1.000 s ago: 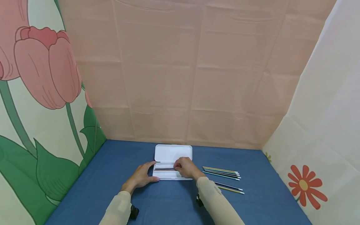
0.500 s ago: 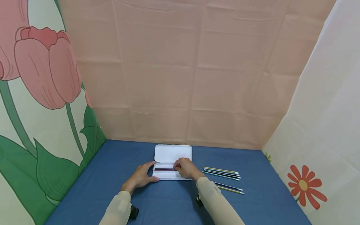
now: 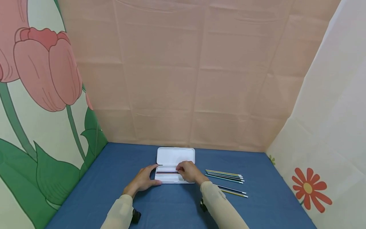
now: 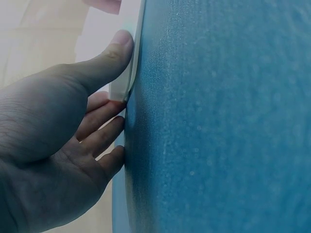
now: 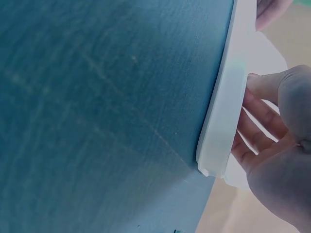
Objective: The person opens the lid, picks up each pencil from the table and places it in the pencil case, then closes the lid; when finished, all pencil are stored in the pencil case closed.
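A white pencil case (image 3: 173, 182) lies opened on the blue table, its lid (image 3: 175, 156) folded to the back. Two thin pencils (image 3: 166, 172), one dark and one reddish, lie along its inside. My left hand (image 3: 144, 178) holds the case's left end, thumb at the front wall and fingers toward the back corner; the left wrist view shows the thumb (image 4: 121, 43) against the wall. My right hand (image 3: 188, 171) reaches into the case and pinches at the right part of the pencils. Its fingertips are hidden behind the case wall in the right wrist view.
Right of the case lies a group of several pencils (image 3: 226, 176), with white-tipped ends to the right. Nearer the front are two more pencils (image 3: 233, 191), partly behind the right forearm. A beige sheet (image 3: 183, 95) rises behind the table; flowered sheets flank it.
The two pencils in the case have come closer together, the gap between them narrowing. Both hands and the case stay nearly in place.
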Available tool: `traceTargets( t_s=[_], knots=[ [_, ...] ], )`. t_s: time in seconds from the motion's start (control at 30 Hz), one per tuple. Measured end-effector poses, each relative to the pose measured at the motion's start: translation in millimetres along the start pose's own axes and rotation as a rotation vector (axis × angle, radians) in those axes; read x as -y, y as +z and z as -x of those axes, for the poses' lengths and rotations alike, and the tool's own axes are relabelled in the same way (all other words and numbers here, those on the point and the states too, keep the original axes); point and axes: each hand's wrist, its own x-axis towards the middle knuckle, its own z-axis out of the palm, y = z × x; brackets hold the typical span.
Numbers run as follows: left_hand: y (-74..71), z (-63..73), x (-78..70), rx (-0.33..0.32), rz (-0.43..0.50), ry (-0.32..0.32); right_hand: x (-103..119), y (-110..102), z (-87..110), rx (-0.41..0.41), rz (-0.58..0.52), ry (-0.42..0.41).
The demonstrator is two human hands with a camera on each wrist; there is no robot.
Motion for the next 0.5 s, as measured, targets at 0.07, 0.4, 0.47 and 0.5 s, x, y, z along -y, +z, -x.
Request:
traceTargets(
  t_s=[0.07, 0.4, 0.47, 0.5],
  knots=[
    [0.2, -0.1, -0.4, 0.000, -0.002, -0.006, 0, 0, 1.0, -0.002, -0.007, -0.003],
    [-0.4, -0.3, -0.5, 0.004, -0.012, 0.001, 3, -6, 7.4, -0.002, -0.057, 0.034],
    [-0.4, -0.3, -0.2, 0.005, -0.011, -0.001, 4, -8, 10.0, 0.000, -0.069, 0.030],
    [-0.3, -0.3, -0.1, 0.004, -0.011, -0.001, 4, -10, 11.5, 0.000, -0.070, 0.027]
  ],
)
